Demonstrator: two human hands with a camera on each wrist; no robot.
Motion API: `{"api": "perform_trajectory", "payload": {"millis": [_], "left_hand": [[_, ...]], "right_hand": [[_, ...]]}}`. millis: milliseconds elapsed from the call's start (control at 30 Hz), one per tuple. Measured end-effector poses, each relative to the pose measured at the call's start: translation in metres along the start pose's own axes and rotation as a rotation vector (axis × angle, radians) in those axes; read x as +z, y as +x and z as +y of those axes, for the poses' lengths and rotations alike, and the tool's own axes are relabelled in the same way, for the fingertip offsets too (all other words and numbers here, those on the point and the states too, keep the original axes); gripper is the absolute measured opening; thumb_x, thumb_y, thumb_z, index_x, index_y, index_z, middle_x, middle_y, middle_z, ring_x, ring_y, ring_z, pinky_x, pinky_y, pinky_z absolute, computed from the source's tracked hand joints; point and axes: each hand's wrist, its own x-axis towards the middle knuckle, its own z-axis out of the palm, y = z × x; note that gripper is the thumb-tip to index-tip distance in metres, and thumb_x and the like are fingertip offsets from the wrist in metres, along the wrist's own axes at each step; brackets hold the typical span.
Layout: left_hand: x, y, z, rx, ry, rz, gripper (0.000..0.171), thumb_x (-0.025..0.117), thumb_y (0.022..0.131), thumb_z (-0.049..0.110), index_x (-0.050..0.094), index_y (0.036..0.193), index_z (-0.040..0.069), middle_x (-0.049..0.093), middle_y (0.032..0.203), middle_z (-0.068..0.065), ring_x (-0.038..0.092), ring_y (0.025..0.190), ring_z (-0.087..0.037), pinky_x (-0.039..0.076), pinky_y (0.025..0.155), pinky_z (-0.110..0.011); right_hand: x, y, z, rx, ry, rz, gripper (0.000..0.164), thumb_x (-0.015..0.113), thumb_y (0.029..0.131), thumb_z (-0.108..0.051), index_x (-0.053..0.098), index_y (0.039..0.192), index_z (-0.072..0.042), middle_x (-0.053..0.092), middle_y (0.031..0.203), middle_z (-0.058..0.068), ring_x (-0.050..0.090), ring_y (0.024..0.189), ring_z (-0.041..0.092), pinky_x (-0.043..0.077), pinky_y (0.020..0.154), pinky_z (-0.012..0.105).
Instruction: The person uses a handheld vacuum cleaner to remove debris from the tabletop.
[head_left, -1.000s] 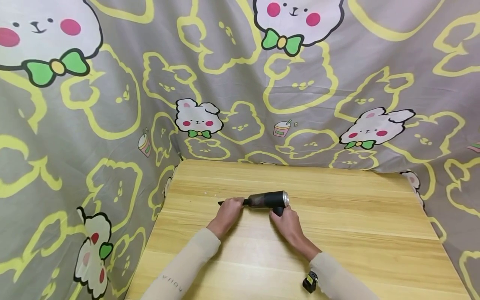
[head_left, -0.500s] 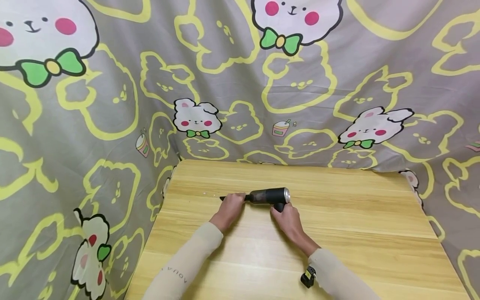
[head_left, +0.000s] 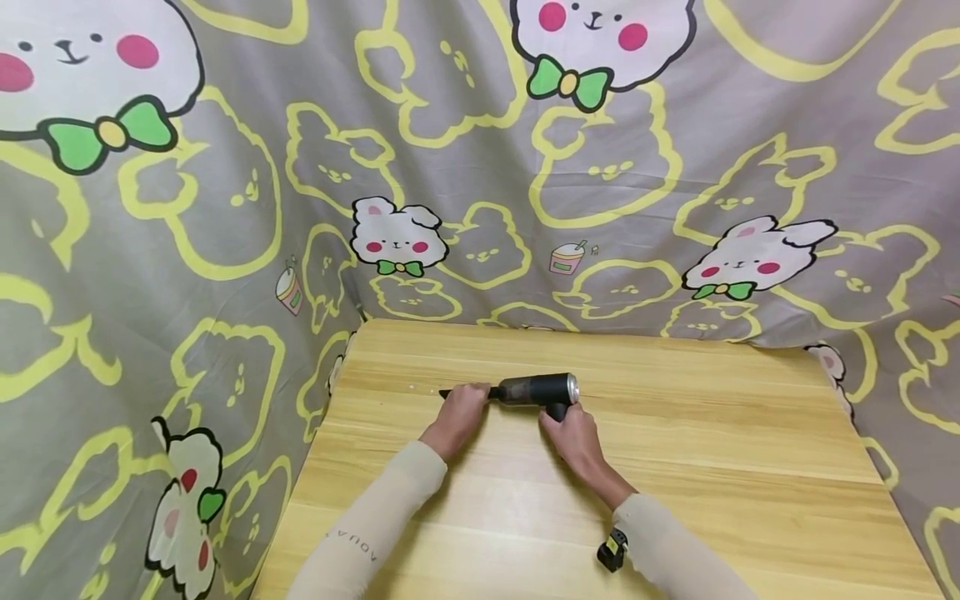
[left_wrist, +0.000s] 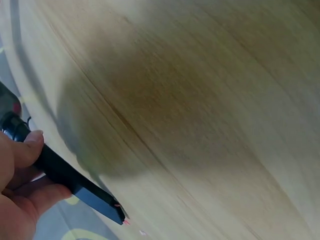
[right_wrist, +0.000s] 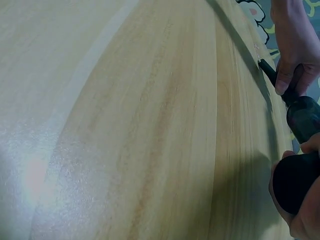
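Note:
A black handheld vacuum cleaner with a see-through dust cup and a silver rear end lies sideways over the wooden table, nozzle to the left. Around its narrow nozzle my left hand curls thumb and fingers, leaving the slanted tip exposed. My right hand grips the handle, whose butt shows in the right wrist view. Just left of the tip lie tiny pale scraps on the tabletop. Seen from the left wrist, pinkish scraps sit right at the nozzle's mouth.
The wooden table reaches back to a grey patterned curtain, which also hangs along both sides. A small black device with a yellow mark is at the right sleeve's cuff.
Both hands have shifted the vacuum cleaner slightly away from the person, its nozzle tip now nearly level with the scraps. Both grips stay the same.

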Motion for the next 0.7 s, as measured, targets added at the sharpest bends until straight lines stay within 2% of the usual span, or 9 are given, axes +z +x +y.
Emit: {"api": "perform_trajectory", "payload": {"millis": [167, 400, 700], "left_hand": [[0.002, 0.007, -0.001, 0.007, 0.017, -0.004, 0.021, 0.060, 0.102, -0.001, 0.077, 0.113, 0.002, 0.080, 0.102, -0.012, 0.080, 0.088, -0.024, 0.065, 0.074, -0.028], [0.002, 0.014, -0.004, 0.005, 0.040, -0.021, 0.020, 0.067, 0.098, 0.006, 0.078, 0.115, 0.003, 0.081, 0.102, -0.012, 0.080, 0.086, -0.024, 0.065, 0.071, -0.028], [0.003, 0.017, -0.009, -0.022, 0.054, -0.049, 0.023, 0.063, 0.100, -0.001, 0.077, 0.117, 0.004, 0.080, 0.099, -0.014, 0.079, 0.081, -0.025, 0.065, 0.068, -0.028]], "right_hand": [[-0.002, 0.002, -0.003, -0.009, -0.008, 0.026, 0.032, 0.072, 0.094, -0.030, 0.056, 0.091, -0.002, 0.054, 0.068, 0.007, 0.049, 0.056, 0.018, 0.038, 0.048, 0.028], [-0.003, 0.008, -0.005, -0.008, -0.006, 0.040, 0.031, 0.073, 0.094, -0.029, 0.056, 0.089, -0.003, 0.053, 0.066, 0.007, 0.048, 0.055, 0.018, 0.037, 0.047, 0.028], [-0.001, 0.016, -0.008, -0.001, -0.026, 0.030, 0.033, 0.071, 0.093, -0.031, 0.057, 0.088, -0.001, 0.056, 0.069, 0.009, 0.050, 0.056, 0.020, 0.038, 0.049, 0.028]]}}
